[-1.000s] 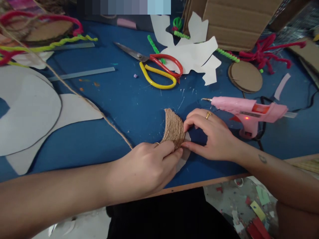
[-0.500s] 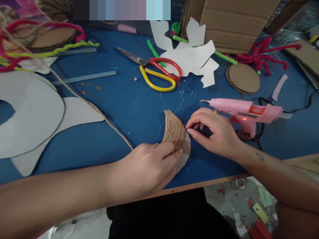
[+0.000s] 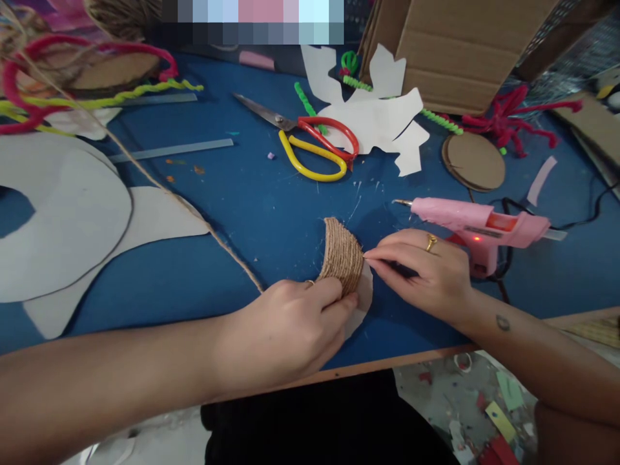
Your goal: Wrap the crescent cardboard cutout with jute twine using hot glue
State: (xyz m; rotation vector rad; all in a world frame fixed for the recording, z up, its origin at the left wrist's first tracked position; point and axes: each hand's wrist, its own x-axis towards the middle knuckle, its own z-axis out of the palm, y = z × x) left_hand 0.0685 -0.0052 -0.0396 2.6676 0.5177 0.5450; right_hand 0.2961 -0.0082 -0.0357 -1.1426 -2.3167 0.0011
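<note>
My left hand (image 3: pixel 290 329) presses a curved white card piece (image 3: pixel 364 294) to the table near its front edge, fingers closed over its lower part. Rows of brown jute twine (image 3: pixel 343 255) cover the card's upper part. From under that hand a loose length of twine (image 3: pixel 194 210) runs to the upper left. My right hand (image 3: pixel 421 268) is at the right edge of the twine rows, thumb and forefinger pinched together. What lies in that pinch is too small to make out. A pink glue gun (image 3: pixel 477 219) with a lit red light lies just beyond my right hand.
Scissors with red and yellow handles (image 3: pixel 314 145) lie ahead, beside white cut-outs (image 3: pixel 372 116). Large white card shapes (image 3: pixel 87 213) cover the left side. Cardboard discs (image 3: pixel 477 163), pink pipe cleaners (image 3: pixel 516 123) and a cardboard box (image 3: pixel 465 51) stand or lie at the back right.
The view has shifted slightly, so most things sit a little further right and lower. My right hand's fingers have drawn closer together at the twine edge. My left hand keeps its hold.
</note>
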